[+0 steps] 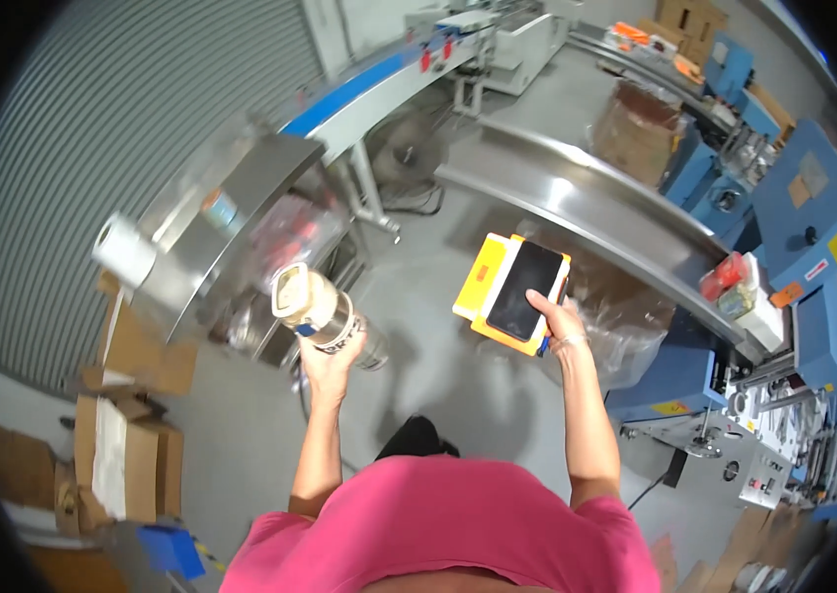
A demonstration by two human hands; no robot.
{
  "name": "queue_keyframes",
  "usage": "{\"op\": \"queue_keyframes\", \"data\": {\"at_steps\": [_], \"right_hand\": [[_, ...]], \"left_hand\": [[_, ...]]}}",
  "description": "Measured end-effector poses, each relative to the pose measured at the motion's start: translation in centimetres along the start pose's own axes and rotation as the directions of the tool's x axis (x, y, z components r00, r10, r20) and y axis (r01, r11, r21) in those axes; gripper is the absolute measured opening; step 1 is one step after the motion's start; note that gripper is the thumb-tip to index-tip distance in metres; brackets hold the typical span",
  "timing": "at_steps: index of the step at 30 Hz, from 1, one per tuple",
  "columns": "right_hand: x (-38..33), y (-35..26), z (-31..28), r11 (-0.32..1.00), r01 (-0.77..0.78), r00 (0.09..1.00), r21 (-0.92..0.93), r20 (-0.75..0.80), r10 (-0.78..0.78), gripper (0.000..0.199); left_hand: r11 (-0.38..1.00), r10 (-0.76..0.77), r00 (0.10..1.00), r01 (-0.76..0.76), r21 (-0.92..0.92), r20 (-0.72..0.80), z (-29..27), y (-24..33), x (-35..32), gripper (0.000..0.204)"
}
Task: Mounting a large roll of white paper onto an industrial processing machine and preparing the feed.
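Observation:
My left hand (332, 361) is wrapped around a clear water bottle (318, 304) with a cream lid and dark lettering on its side. The lid end points up toward me, and the bottle tilts. In my right hand (562, 321) is a dark-screened phone (527, 290), with my thumb lying over its right edge. Under the phone, in the same grip, are a yellow notebook or packet (479, 278) and an orange-edged flat piece; their exact kind is unclear. Something blue and thin, perhaps a pen, pokes out near my fingers.
A steel chute (577, 188) crosses ahead of me to the blue machine (799, 188) at right. At left stands a steel table (241, 198) with a white roll (124, 249). A blue conveyor belt (354, 91) runs beyond it. Cardboard boxes (167, 465) lie lower left.

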State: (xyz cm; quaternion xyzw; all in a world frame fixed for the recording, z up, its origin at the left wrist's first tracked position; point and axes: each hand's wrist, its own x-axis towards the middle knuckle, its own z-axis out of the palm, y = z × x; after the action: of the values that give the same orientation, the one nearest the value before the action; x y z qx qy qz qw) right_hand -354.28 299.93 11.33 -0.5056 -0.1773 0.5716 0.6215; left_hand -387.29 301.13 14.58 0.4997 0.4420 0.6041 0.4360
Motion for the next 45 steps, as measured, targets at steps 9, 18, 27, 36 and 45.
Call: {"op": "queue_keyframes", "data": {"at_steps": [9,18,27,36,45], "right_hand": [[11.8,-13.8,-8.7,0.942,0.326,0.929,0.076,-0.208,-0.305,0.04],[22.3,-18.2,-19.5,0.964,0.235,0.916,-0.124,-0.304,-0.263,0.039],[26.1,-15.9,-27.1,0.924,-0.29,0.891,-0.251,-0.422,0.165,0.049],[27.8,-13.5,-28.6,0.673,-0.08,0.861,-0.735,-0.391,-0.324,0.04],[27.1,-16.7,-30.6,0.529,-0.361,0.594,-0.768,-0.627,-0.504,0.034]], "left_hand": [[0.979,0.083,0.887,0.012,-0.203,0.455,21.3,-2.8,17.4,0.065],[0.962,0.191,0.752,-0.016,-0.273,0.63,41.6,-11.4,24.2,0.061],[0.994,0.085,0.741,-0.108,-0.007,0.666,48.9,-18.2,21.1,0.07],[0.991,-0.032,0.671,0.119,-0.066,0.741,52.9,-17.8,19.2,0.067],[0.962,0.189,0.592,-0.272,-0.027,0.783,53.6,-21.2,21.8,0.082]]}}
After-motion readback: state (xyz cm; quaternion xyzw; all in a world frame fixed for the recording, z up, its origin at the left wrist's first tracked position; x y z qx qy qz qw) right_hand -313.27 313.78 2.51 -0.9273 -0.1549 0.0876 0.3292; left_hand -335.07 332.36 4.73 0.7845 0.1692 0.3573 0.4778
